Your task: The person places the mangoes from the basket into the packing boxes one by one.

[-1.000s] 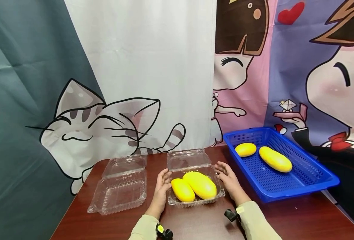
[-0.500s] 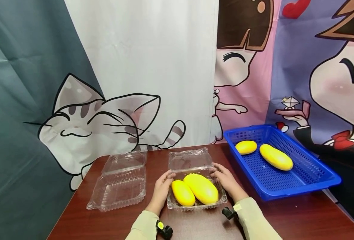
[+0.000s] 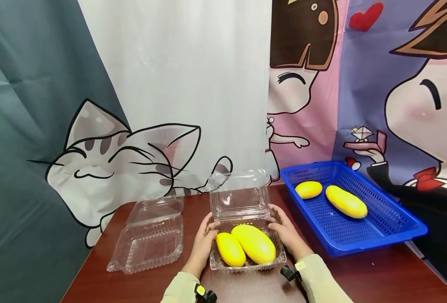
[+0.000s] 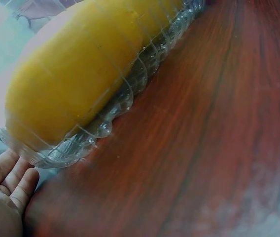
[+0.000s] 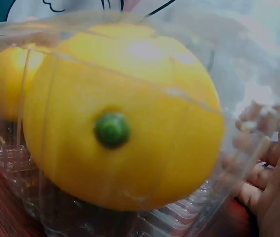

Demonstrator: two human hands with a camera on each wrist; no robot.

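Note:
In front of me a clear plastic clamshell box (image 3: 250, 267) holds two yellow melons, a smaller one (image 3: 230, 249) on the left and a larger one (image 3: 255, 244) on the right. Its lid (image 3: 240, 200) stands tilted up at the back. My left hand (image 3: 199, 245) holds the rear left corner, with its fingertips partly behind the plastic. At the rear right corner, my right hand (image 3: 289, 235) grips with the thumb on the near side and fingers behind. The right wrist view shows the larger melon's green stem end (image 5: 112, 130) through the wall.
Another clear clamshell box (image 3: 147, 246) lies open on the left of the brown table (image 3: 242, 290). On the right stands a blue perforated basket (image 3: 382, 229) with two yellow melons (image 3: 346, 202). A printed cartoon curtain (image 3: 193, 84) hangs behind the table.
The lid has risen from lying back to a steeper tilt. The box with its melons has slid slightly towards me, and both hands have closed in on its rear corners.

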